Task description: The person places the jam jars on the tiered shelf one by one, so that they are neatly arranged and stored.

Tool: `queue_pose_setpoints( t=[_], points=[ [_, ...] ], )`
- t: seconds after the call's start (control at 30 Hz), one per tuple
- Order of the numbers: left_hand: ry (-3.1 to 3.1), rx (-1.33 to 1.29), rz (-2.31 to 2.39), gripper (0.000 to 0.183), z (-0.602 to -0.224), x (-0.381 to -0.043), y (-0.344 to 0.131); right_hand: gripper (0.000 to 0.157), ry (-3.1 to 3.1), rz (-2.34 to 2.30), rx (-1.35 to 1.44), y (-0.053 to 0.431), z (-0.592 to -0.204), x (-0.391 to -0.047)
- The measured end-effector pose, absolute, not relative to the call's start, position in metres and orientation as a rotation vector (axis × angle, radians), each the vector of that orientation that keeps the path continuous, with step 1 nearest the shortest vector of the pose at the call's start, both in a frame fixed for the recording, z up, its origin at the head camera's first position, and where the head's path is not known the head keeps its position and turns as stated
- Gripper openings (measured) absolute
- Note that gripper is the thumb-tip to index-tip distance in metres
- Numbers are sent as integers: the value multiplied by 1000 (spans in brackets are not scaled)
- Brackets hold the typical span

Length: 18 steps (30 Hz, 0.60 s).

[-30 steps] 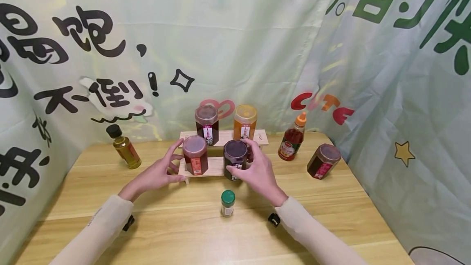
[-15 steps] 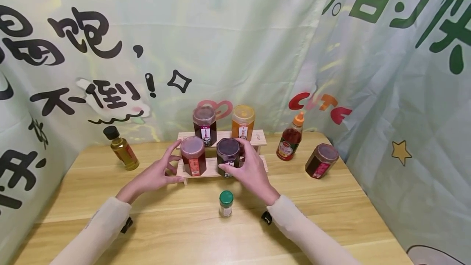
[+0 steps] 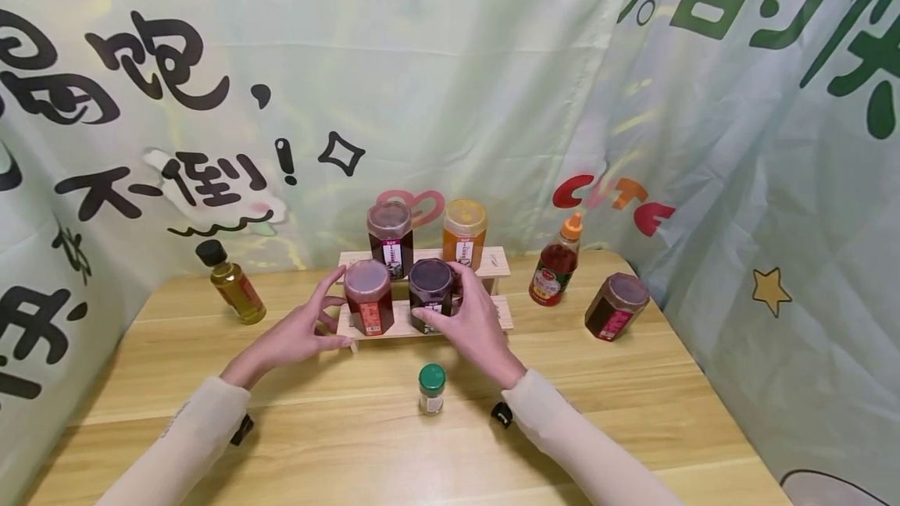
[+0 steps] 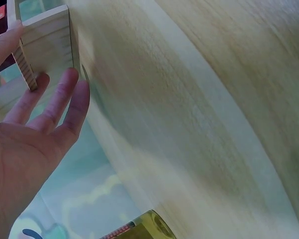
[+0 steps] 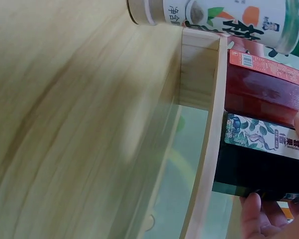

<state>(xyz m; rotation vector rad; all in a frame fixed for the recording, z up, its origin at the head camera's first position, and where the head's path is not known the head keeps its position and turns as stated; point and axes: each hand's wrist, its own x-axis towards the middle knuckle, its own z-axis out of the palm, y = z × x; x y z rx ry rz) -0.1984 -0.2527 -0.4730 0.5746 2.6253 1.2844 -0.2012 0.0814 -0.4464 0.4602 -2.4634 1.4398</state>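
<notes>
My right hand [image 3: 473,328] grips a dark hexagonal jar [image 3: 431,287], thumb at its front and fingers along its right side. The jar stands upright on the lower step of a small wooden two-tier rack [image 3: 402,325]. Close on its left is a reddish jar [image 3: 369,299] with an orange-red label. My left hand [image 3: 295,332] is spread at the rack's left end, its fingertips by the rack's side panel [image 4: 49,42] in the left wrist view. Under the right wrist camera, the dark jar's leafy label [image 5: 263,137] faces the front.
On the upper step stand a dark jar [image 3: 391,244] and an amber jar [image 3: 465,236]. A green-capped shaker [image 3: 432,390] is in front of the rack. An oil bottle [image 3: 239,291] stands left; a red sauce bottle [image 3: 554,268] and another dark jar [image 3: 616,307] stand right.
My right hand has moved the dark jar left along the lower step, toward the reddish jar. The left hand has stayed at the rack's left end.
</notes>
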Motion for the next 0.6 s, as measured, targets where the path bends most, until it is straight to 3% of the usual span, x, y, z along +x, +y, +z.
queue_pose_setpoints(
  t=[0.6],
  points=[
    [2621, 579, 1307, 124, -473, -198, -254, 91, -2497, 1443, 431, 74, -442, -202]
  ],
)
